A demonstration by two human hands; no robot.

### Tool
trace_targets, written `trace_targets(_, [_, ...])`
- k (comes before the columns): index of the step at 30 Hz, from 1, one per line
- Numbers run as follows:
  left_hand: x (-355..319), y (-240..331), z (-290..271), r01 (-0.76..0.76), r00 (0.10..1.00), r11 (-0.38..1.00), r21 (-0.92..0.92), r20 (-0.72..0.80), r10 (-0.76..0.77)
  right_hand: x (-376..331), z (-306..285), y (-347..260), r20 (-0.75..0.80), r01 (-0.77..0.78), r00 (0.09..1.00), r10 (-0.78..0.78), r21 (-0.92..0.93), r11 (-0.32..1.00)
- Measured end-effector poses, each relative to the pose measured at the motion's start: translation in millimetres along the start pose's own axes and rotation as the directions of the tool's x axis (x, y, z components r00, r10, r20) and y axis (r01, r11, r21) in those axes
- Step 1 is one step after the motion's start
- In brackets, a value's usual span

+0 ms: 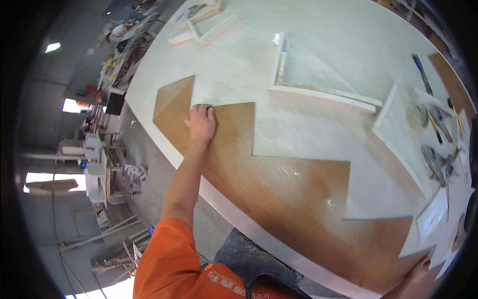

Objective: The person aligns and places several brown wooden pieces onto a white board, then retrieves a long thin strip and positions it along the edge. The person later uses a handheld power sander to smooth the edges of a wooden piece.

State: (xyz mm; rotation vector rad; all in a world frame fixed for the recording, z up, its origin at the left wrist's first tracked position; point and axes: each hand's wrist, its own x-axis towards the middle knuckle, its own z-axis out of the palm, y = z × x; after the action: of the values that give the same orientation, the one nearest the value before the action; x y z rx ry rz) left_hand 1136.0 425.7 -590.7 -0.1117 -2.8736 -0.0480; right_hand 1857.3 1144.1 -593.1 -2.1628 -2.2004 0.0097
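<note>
- Your left hand (200,122) rests at a notch of the stepped brown board (279,189), fingers close together; whether they clamp it, I cannot tell.
- Your right hand (419,269) is at the board's right end; its fingers are unclear.
- Under your fingers, the stepped outline seems already complete.
- Beyond them on the worktop (239,55), the white L-shaped piece (323,97) remains separate from the board.

Left hand (201,124) on the brown stair-stepped panel (279,194) by an upper notch, right hand (420,269) at its lower-right end, panel lying flat on the white surface (323,25), white L-shaped frame (323,97) beyond it, blue-handled tool (421,71) far right.
</note>
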Motion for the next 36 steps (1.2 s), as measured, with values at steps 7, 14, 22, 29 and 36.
trace_targets(7, [-12,-66,0,-0.092,0.992,0.97,-0.226,-0.103,0.07,-68,-12,-128,-0.115,-0.017,0.993,0.019,0.022,1.0])
trace_targets(14, [-71,-60,-67,-0.345,0.935,0.929,0.138,-0.033,0.352,-170,-10,-19,-0.37,0.286,0.916,-0.157,0.325,0.902])
trace_targets(22, [-134,-22,-63,-0.534,0.845,0.839,-0.104,-0.018,0.535,-302,-22,-15,0.437,-0.484,0.827,0.353,0.873,0.053])
trace_targets(29, [-140,-25,-72,-0.575,0.816,0.812,-0.099,0.001,0.578,-297,-38,-53,0.502,-0.536,0.834,0.228,0.836,0.121])
trace_targets(36, [-170,-78,-87,-0.434,0.897,0.895,-0.101,0.047,0.44,-318,-38,-77,0.522,-0.522,0.815,0.251,0.85,-0.071])
